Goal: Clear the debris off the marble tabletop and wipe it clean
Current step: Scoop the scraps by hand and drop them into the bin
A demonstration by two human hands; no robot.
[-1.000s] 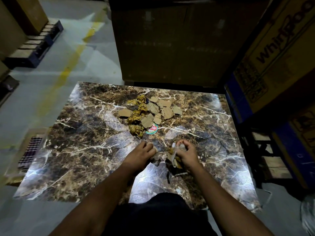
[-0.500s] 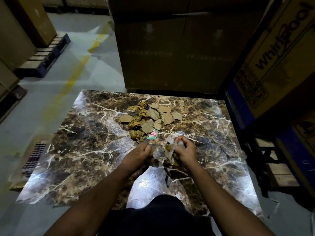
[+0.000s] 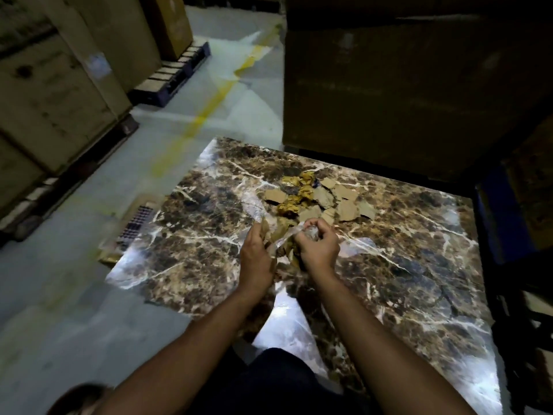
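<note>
While both hands, left hand [image 3: 256, 250] and right hand [image 3: 318, 245], hold crinkly clear plastic wrap [image 3: 281, 239] in a closed grip, the featherlight torn brown cardboard scraps and crumpled yellow wrappers [image 3: 317, 199] mid-desk [image 3: 419, 250] likely need gathering by scooped handfuls.

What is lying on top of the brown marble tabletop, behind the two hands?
On the brown marble tabletop lies a pile of torn cardboard pieces and crumpled yellow scraps. The hands cover its near edge.
</note>
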